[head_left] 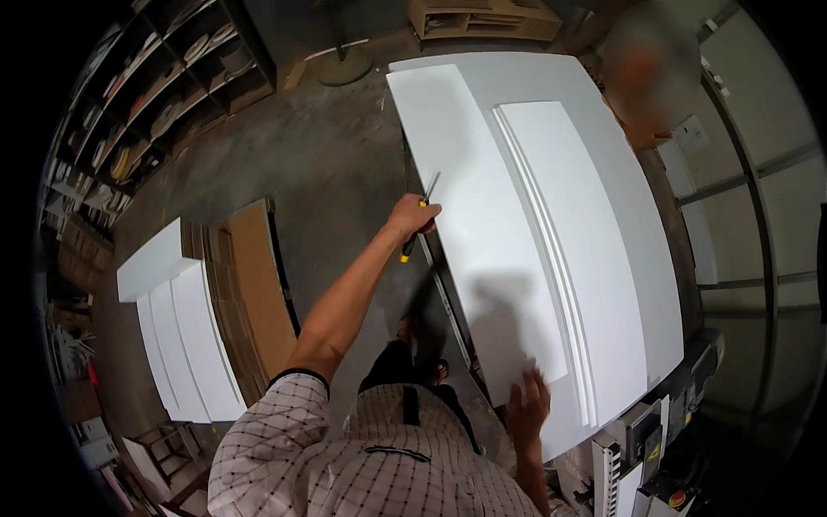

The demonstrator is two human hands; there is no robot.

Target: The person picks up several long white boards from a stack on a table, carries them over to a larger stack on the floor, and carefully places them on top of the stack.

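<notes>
My left hand [414, 214] is closed around a hand tool with a black-and-yellow handle [406, 250] and a narrow metal blade. Its exact kind is hard to make out. The blade points up and away, over the left edge of a long white panel [482, 233]. At the near end of that panel is my right hand [528, 405], fingers stretched and slightly apart, holding nothing. Whether it touches the panel I cannot tell. To the right lie a second white panel [586, 233] and narrow white strips [551, 250] running lengthwise.
The panels lie on a large pale worktop [594, 95]. A machine [646, 448] adjoins its near right corner. Stacked white and brown boards [194, 336] stand at left, shelving [164, 77] behind them. A blurred person [650, 77] is at the far right, and a wooden cabinet [482, 21] beyond.
</notes>
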